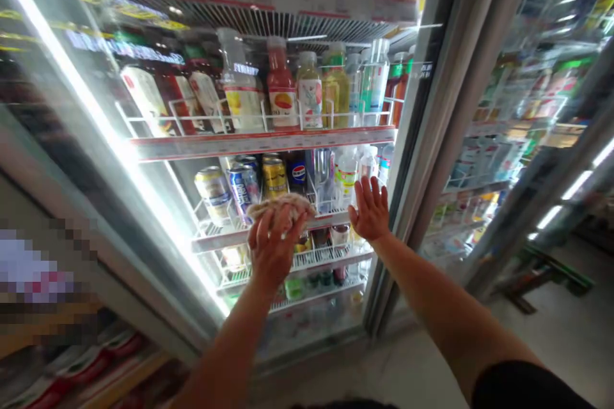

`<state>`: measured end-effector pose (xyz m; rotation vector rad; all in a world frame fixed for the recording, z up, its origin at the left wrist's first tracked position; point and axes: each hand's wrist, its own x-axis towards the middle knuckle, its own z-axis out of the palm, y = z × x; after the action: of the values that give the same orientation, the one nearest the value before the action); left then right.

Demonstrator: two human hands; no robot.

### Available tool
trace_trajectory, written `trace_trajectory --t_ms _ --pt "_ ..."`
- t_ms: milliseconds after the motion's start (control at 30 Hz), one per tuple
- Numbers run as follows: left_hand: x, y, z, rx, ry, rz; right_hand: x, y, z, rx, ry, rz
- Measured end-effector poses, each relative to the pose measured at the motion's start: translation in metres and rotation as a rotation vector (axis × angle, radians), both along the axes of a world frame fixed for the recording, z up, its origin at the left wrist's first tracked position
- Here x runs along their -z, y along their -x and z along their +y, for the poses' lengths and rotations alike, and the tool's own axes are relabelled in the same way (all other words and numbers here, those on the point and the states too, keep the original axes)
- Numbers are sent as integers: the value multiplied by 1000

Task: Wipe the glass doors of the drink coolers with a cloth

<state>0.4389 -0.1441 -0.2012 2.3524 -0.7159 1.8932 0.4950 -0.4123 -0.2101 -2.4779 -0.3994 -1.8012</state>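
My left hand (pixel 277 244) presses a crumpled, pale cloth (pixel 281 204) against the glass door (pixel 307 332) of a lit drinks cooler. Its fingers are bent over the cloth. To the right, my right hand (pixel 371 209) lies with spread fingers near the door's right side, holding nothing; it appears to rest on the glass. Behind the cloth, on the middle shelf, stand a gold can (pixel 274 176), a blue can (pixel 244 186) and a dark Pepsi bottle (pixel 298 172). The cloth and left hand hide part of that shelf's front.
Bottled drinks, among them a red bottle (pixel 282 86), line the shelf above. A metal door frame (pixel 432 96) runs down the right side, with another cooler door (pixel 499 108) beyond. A bright light strip (pixel 96 112) slants along the left. Low wooden shelving (pixel 119 383) stands at lower left.
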Motion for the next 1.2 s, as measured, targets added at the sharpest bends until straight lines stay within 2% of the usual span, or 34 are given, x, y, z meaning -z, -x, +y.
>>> trace_trajectory --t_ms 133,167,233,367,433,500,600,667,733,833,900,967,1100,1133,1200 --pt "-49 -1 22 -30 180 -12 -2 1 0 61 12 18" --pt "-57 0 25 -30 222 8 -2 1 0 62 12 21" --pt "-55 5 24 -22 255 60 -2 1 0 56 5 36" --pt "-7 16 7 -4 65 133 -1 1 -1 38 3 10" --pt "6 16 3 -27 -19 146 -1 2 -1 19 21 -56" --pt "-3 11 9 -67 7 118 -1 3 -2 -6 38 -107" --pt "-39 4 23 -119 159 51 1 4 -3 -42 35 -128" --pt "-56 4 28 -136 212 30 2 4 -3 -63 18 -122" --pt "-54 8 24 -140 196 28 4 3 -2 -71 3 -123" --pt "-31 13 13 -132 70 74 6 3 -1 -63 8 -149" --pt "-24 12 11 -135 4 94 7 4 -1 -56 12 -164" --pt "-33 9 16 -144 19 75 9 5 -1 -50 -4 -147" --pt "-74 2 30 -153 176 -15 11 6 -1 -42 -34 -106" --pt "-79 2 30 -147 201 -27 12 5 -1 -47 -38 -115" --pt "-76 3 24 -127 208 -7 14 4 -2 -72 -56 -131"
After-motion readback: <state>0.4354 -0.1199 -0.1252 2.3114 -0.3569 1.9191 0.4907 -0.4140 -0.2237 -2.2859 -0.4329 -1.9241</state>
